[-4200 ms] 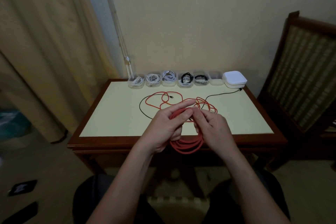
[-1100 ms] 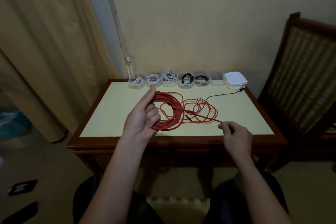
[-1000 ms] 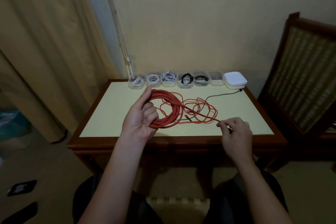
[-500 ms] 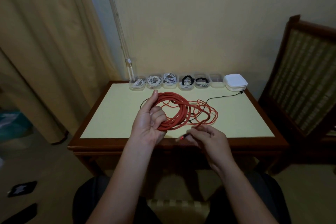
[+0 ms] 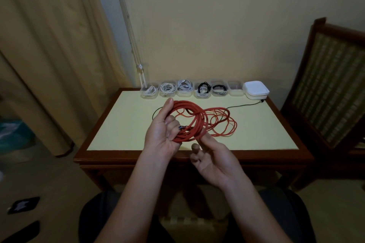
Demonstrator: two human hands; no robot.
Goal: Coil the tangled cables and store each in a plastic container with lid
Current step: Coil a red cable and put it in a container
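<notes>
With the left hand (image 5: 164, 134) clamped on the red cable coil (image 5: 187, 122) and the right hand (image 5: 213, 160) loosely spread beneath, unwound loops (image 5: 223, 124) risked snagging the black cable (image 5: 243, 105).

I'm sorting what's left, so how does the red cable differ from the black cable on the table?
The red cable is thick and mostly coiled, gripped by the left hand; the black cable is thin, uncoiled and untouched. Red loops pile up mid-table; black trails to the stacked lids. Both are still outside the containers.
</notes>
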